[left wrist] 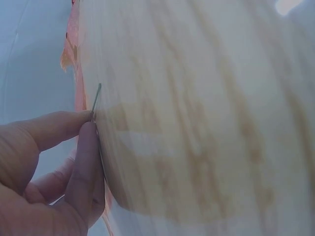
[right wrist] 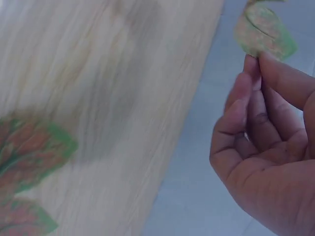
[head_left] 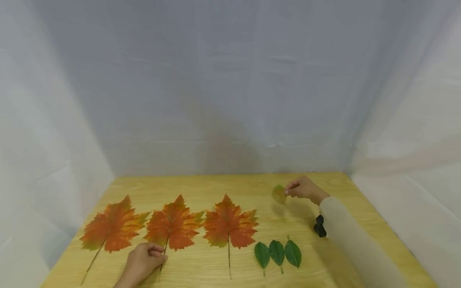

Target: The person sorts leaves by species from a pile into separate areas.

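Observation:
Three orange-red maple leaves lie in a row on the table: a left leaf (head_left: 111, 226), a middle leaf (head_left: 174, 224) and a right leaf (head_left: 229, 222), stems toward the front. My left hand (head_left: 144, 260) pinches the stem (left wrist: 100, 93) of the middle one between thumb and forefinger. Above the back right of the table, my right hand (head_left: 304, 189) holds a small yellow-green leaf (head_left: 279, 195) by its edge between thumb and fingertips. In the right wrist view that leaf (right wrist: 266, 32) shows a green border and a pinkish middle.
Three small green leaves (head_left: 276, 252) lie side by side at the front right. In the right wrist view, reddish leaves with green edges (right wrist: 29, 152) lie on the wooden table (head_left: 201, 186). A black object (head_left: 319, 227) shows beside my right sleeve. Pale sheets (head_left: 230, 100) surround the table.

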`<move>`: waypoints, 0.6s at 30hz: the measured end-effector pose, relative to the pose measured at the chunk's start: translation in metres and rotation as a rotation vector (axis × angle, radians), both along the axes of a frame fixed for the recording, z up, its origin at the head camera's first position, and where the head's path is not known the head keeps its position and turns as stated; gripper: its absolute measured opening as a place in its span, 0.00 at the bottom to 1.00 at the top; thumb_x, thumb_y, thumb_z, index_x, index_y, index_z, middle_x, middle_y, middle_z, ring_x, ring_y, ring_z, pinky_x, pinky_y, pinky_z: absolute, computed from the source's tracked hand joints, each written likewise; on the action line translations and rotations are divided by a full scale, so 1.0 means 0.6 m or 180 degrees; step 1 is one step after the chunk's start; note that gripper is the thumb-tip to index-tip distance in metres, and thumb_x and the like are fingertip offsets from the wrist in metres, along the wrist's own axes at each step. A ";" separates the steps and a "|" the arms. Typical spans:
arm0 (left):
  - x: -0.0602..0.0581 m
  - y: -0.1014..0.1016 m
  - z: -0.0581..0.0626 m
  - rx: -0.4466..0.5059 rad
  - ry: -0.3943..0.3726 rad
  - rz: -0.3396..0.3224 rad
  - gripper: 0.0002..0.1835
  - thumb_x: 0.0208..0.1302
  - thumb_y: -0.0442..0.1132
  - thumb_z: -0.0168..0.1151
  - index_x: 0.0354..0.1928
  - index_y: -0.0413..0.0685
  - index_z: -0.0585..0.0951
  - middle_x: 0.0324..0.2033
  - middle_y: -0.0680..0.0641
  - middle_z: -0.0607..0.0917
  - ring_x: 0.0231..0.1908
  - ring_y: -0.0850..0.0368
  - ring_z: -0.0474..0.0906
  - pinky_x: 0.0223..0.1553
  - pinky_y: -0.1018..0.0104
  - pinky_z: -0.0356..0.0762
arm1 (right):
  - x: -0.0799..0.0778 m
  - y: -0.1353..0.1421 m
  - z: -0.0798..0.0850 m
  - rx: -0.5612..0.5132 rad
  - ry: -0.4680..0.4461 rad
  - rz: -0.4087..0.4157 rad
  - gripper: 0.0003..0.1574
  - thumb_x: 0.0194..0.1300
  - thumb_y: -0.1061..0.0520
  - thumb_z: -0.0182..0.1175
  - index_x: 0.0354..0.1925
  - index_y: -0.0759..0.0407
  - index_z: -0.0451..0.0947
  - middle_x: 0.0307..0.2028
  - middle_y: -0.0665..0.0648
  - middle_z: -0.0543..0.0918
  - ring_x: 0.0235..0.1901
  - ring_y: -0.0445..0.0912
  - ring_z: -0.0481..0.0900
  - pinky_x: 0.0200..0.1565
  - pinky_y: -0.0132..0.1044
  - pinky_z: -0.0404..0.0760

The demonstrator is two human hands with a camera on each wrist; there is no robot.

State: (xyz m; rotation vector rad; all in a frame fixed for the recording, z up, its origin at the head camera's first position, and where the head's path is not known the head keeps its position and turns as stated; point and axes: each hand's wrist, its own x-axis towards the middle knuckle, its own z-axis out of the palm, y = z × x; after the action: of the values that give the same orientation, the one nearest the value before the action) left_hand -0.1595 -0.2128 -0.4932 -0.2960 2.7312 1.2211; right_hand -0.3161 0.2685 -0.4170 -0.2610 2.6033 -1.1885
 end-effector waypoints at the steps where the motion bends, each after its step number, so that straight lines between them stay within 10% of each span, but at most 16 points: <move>1: 0.000 -0.001 0.000 0.0002 -0.0004 0.0007 0.12 0.50 0.36 0.73 0.35 0.38 0.84 0.24 0.51 0.82 0.26 0.58 0.78 0.31 0.60 0.78 | 0.005 0.006 0.000 0.0053 -0.0030 0.0029 0.14 0.65 0.58 0.62 0.45 0.66 0.82 0.49 0.65 0.82 0.48 0.58 0.79 0.52 0.55 0.77; 18: 0.001 -0.005 -0.003 0.0010 0.0004 0.0006 0.11 0.50 0.37 0.73 0.35 0.39 0.84 0.24 0.51 0.83 0.26 0.58 0.78 0.31 0.59 0.78 | 0.073 0.064 -0.027 0.0733 -0.0234 0.0271 0.03 0.57 0.66 0.66 0.32 0.67 0.84 0.36 0.57 0.85 0.41 0.53 0.81 0.48 0.54 0.79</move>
State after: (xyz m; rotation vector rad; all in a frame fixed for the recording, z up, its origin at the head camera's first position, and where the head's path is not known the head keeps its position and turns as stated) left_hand -0.1588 -0.2158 -0.4952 -0.2977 2.7305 1.2264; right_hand -0.2720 0.3068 -0.4335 -0.2723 2.6059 -0.8447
